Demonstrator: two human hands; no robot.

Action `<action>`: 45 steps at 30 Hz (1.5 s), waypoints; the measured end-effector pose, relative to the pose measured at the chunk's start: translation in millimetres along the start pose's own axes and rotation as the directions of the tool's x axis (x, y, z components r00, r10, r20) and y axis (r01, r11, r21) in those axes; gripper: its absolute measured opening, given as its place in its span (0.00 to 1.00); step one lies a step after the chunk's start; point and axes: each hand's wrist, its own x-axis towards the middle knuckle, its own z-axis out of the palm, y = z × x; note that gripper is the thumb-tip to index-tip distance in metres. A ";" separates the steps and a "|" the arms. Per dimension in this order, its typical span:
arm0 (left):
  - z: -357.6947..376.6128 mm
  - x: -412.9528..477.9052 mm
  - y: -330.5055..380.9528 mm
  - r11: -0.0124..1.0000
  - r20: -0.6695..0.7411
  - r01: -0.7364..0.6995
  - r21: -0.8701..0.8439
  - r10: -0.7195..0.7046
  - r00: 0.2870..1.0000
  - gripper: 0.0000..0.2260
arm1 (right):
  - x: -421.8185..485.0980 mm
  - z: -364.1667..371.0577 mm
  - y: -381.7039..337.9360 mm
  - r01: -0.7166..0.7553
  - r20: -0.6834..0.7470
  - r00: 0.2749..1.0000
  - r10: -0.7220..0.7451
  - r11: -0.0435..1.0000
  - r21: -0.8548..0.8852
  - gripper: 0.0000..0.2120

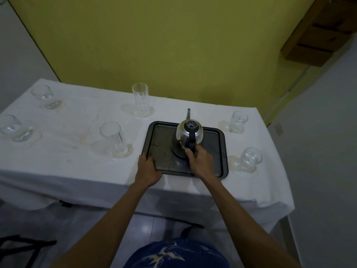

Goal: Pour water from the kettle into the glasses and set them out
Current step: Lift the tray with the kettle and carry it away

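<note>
A glass kettle [190,132] with a dark lid and thin spout stands on a dark tray [218,144] at the table's front middle. My right hand [200,161] is closed around the kettle's black handle. My left hand [147,169] grips the tray's front left corner. Several clear glasses stand on the white cloth on stained round mats: a tall ribbed glass [140,98] behind the tray, another tall glass [113,139] left of it, and short glasses at the right [238,120], [250,158] and at the far left [43,95], [11,127].
The white tablecloth [67,167] hangs over the front edge. A yellow wall rises behind the table. A wooden shelf [318,29] is at the upper right. Dark chair frames [23,246] stand on the floor at the lower left.
</note>
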 end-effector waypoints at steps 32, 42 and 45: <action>-27.6 25.2 1.9 0.901 -0.104 0.428 -0.069 -0.434 0.895 0.28 | 71.2 -10.3 94.8 -0.551 -0.254 0.779 0.573 0.819 0.158 0.19; -35.4 -54.0 -23.4 0.876 -0.115 0.429 -0.222 -0.460 0.880 0.16 | 25.0 -0.7 91.3 -0.462 -0.215 0.835 0.506 0.858 0.226 0.19; -43.6 -84.5 -40.3 0.830 -0.082 0.451 -0.328 -0.501 0.862 0.13 | 4.1 7.0 83.8 -0.431 -0.198 0.857 0.476 0.872 0.230 0.19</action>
